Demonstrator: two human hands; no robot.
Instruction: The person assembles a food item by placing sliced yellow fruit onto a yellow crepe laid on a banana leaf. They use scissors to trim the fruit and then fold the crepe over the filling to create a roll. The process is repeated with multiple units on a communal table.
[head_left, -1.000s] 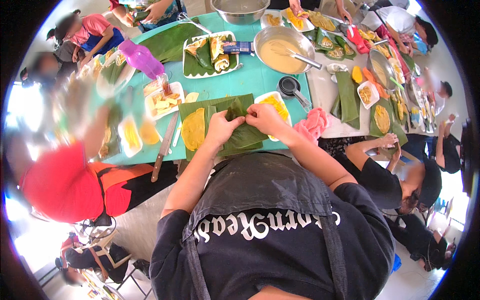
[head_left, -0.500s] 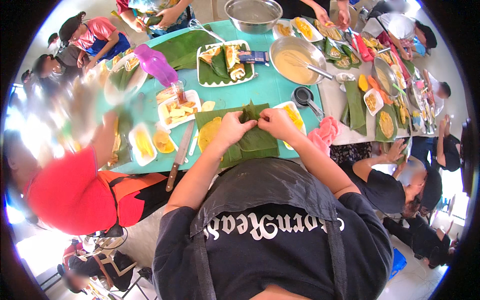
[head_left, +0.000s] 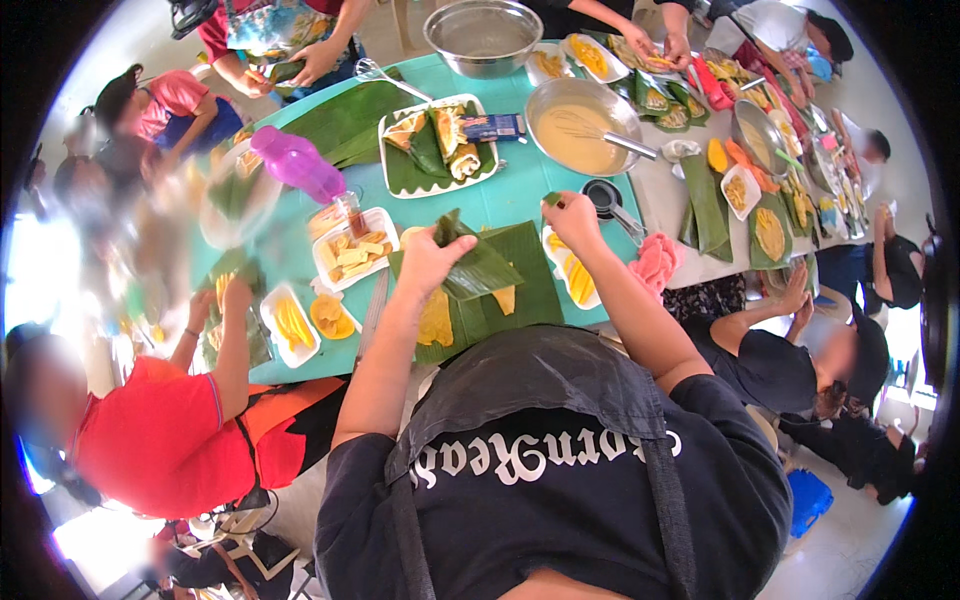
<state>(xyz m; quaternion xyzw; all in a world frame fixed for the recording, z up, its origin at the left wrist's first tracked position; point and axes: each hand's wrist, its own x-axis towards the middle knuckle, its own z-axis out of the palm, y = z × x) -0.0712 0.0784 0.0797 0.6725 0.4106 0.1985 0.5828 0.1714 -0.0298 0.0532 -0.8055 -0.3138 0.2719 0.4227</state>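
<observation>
My left hand (head_left: 432,262) grips a piece of folded banana leaf (head_left: 482,274), lifted over a larger banana leaf sheet (head_left: 535,270) that lies flat on the table. My right hand (head_left: 574,222) is raised to the right, its fingers pinched on a small green leaf strip (head_left: 551,200), apart from the left one. A thin yellow crepe (head_left: 436,322) rests on the sheet below my left wrist. A small pale yellow piece (head_left: 506,299) shows under the lifted leaf's lower edge. Just beside my right forearm is a white tray of yellow fruit strips (head_left: 578,280).
Around the turquoise table (head_left: 400,225) are a tray of cut yellow pieces (head_left: 352,256), a knife (head_left: 373,312), a purple bottle (head_left: 298,165), a tray of leaf-wrapped rolls (head_left: 440,180), a bowl of batter with a whisk (head_left: 580,125), and a pink cloth (head_left: 657,262). A red-shirted person (head_left: 150,430) works close on the left.
My hands have moved apart: the left lifts the folded leaf, while the right pulls away up and right with a small strip. The red-shirted person's hands have come down nearer the table.
</observation>
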